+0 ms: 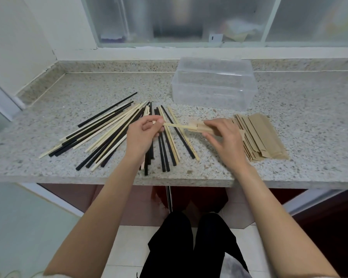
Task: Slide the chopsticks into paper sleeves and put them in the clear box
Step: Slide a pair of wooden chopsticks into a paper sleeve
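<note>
My left hand (144,135) pinches the near end of a pair of light wooden chopsticks (176,126), which lie level above the counter. Their far end sits inside a brown paper sleeve (199,127) that my right hand (224,140) grips. Below and to the left, several loose black and light chopsticks (109,135) lie fanned on the counter. A stack of brown paper sleeves (263,137) lies to the right of my right hand. The clear box (214,85) stands behind the hands with nothing in it.
The speckled stone counter (309,117) has its front edge close to my body. A low stone backsplash and a frosted window (189,21) run behind it. A white wall closes the left side.
</note>
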### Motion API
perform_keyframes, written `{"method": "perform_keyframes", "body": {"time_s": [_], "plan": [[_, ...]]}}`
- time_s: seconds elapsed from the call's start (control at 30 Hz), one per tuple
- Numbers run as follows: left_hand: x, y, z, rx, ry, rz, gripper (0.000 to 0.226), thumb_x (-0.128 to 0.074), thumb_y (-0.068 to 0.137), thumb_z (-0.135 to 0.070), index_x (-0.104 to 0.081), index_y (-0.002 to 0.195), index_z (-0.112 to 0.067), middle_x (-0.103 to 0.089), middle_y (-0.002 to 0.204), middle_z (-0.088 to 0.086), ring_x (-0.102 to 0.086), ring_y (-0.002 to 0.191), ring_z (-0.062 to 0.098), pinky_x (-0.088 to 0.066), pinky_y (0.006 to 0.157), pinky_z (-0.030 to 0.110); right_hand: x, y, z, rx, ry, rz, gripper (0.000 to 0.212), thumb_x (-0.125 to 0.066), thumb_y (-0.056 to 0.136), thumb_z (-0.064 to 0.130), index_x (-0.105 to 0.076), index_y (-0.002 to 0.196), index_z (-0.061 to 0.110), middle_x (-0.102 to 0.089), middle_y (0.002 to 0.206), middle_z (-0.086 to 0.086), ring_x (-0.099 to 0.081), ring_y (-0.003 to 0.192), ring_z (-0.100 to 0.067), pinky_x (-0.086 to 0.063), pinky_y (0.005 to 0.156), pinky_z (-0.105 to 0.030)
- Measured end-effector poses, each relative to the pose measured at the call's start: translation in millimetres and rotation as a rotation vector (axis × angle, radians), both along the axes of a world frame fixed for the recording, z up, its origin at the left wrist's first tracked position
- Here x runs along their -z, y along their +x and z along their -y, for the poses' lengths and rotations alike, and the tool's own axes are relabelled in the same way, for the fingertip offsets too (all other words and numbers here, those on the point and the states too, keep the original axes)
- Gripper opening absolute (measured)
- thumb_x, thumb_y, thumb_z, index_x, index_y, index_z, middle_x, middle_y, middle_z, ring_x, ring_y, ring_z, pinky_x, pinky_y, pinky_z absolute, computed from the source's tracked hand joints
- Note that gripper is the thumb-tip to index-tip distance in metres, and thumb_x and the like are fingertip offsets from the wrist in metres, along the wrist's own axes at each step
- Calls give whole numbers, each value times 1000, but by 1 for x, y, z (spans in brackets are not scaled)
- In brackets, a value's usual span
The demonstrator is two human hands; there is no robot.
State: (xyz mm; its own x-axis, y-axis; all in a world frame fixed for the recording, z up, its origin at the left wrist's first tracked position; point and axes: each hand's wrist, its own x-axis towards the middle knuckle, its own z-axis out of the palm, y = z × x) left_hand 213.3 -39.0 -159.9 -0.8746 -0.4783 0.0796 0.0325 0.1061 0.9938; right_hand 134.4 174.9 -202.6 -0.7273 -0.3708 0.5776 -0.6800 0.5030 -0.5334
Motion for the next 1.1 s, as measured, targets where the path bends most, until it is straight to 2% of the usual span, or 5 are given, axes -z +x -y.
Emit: {"method": "perform_keyframes", "body": {"time_s": [0.17, 0.37, 0.57, 0.9, 1.1], "plan": [[7, -5, -7, -35, 19, -10, 28, -61, 89, -34, -56, 116, -28, -67, 97, -4, -63, 88, 6, -51, 83, 21, 1, 4, -5, 116, -114, -12, 30, -62, 89, 26, -63, 116, 11, -63, 107, 0, -56, 98, -15, -46, 88, -36], [13, -38, -14, 191, -757, 119, 18, -58, 90, -33, -66, 98, -19, -63, 81, -10, -53, 71, 0, -44, 66, 19, -2, 4, -4, 271, -152, -2, 30, -60, 92, 28, -63, 116, 11, -64, 106, 0, -57, 96, -15, -47, 83, -30], [14, -62, -22, 187, -1282, 399, 62, -49, 76, -73, -59, 83, -12, -63, 80, 1, -59, 77, 18, -52, 70, 34, 3, 1, -5, 248, -103, 4, 32, -58, 91, 33, -62, 115, 12, -63, 104, 0, -56, 95, -15, -47, 81, -31], [10, -58, -15, 126, -1068, 565, 36, -62, 79, -43, -65, 79, -7, -65, 78, 3, -61, 75, 21, -48, 60, 29, 4, -1, -5, 199, -34, 1, 30, -62, 90, 28, -62, 114, 10, -62, 102, -3, -55, 94, -19, -48, 83, -37], [5, -54, -1, 24, -539, 427, 40, -51, 89, -33, -36, 55, -17, -32, 53, -3, -32, 51, 16, -23, 52, 28, 6, -1, -6, 211, -55, 1, 31, -61, 91, 29, -62, 116, 11, -62, 105, -2, -55, 98, -18, -48, 85, -38]]}}
